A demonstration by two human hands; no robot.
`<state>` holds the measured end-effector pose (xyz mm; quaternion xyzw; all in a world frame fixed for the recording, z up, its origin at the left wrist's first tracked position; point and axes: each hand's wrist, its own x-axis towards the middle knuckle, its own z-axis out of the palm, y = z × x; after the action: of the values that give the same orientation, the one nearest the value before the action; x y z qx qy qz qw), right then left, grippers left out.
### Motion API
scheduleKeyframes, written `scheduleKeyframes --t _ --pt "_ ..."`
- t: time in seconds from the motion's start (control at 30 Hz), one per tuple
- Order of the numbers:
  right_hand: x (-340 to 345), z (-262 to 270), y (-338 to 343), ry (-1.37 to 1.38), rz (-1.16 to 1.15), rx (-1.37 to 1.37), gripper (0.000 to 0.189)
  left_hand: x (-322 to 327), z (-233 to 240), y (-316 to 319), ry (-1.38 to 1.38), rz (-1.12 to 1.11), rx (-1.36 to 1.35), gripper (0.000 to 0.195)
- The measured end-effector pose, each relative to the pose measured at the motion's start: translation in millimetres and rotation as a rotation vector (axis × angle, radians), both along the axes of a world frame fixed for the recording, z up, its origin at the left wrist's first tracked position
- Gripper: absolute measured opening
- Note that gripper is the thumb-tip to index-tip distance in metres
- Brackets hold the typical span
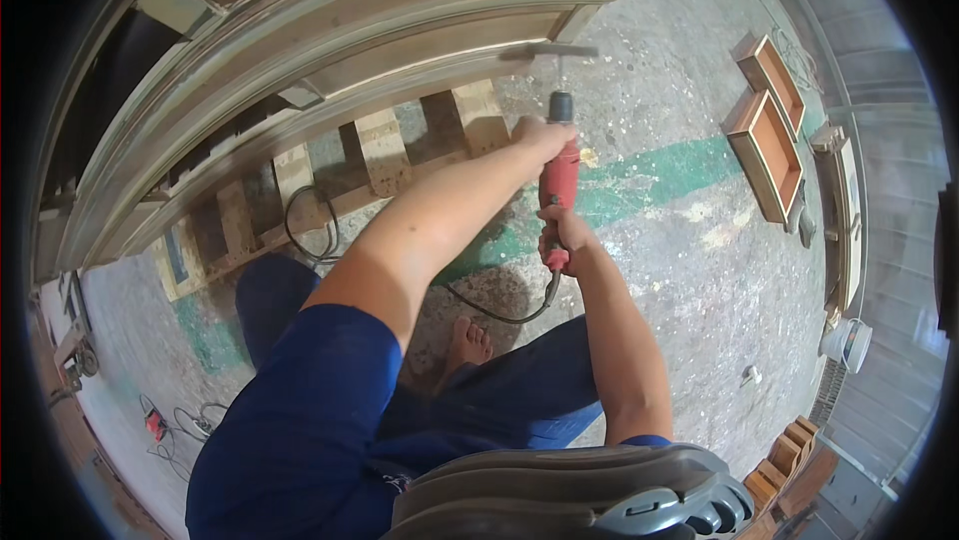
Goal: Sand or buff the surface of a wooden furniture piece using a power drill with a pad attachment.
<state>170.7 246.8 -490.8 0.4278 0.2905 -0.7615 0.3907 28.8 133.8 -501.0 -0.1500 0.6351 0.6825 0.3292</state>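
Observation:
Both my hands grip a red corded power tool (560,176) with a straight body, held out in front of me. My left hand (541,139) wraps the front of the body, just behind the dark collar. My right hand (567,233) holds the rear grip, where the cord (553,293) leaves. A thin shaft ends in a flat, blurred disc (562,50), seen edge-on. The disc's left side overlaps the lower edge of a long moulded wooden furniture piece (442,27); whether they touch, I cannot tell.
The furniture rests over a wooden pallet (382,150), with a looped black cable (315,229) beside it. Two shallow wooden drawers (766,154) stand at the right. A white bucket (846,345) is by the corrugated wall. My bare foot (470,345) is on the paint-spotted floor (674,278).

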Motion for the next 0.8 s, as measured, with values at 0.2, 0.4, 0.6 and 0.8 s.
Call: scheduleKeyframes --t 0.2,0.4,0.6,0.8 --pt "7.1 -4.4 -11.4 0.014 0.113 0.164 0.020 1.1 18.0 -2.5 0.033 -0.023 -0.148 0.027" --pt "19.0 -10.4 -73.4 0.044 0.243 0.298 0.020 22.9 25.0 -69.8 0.015 0.089 -0.126 0.027" --pt "28.8 -10.4 -121.7 0.171 0.471 0.386 0.026 67.5 33.4 -167.3 -0.114 0.429 -0.069 0.027" --pt "49.2 76.4 -203.8 0.378 0.580 0.310 0.031 134.8 103.1 -274.6 0.146 0.626 0.006 0.023"
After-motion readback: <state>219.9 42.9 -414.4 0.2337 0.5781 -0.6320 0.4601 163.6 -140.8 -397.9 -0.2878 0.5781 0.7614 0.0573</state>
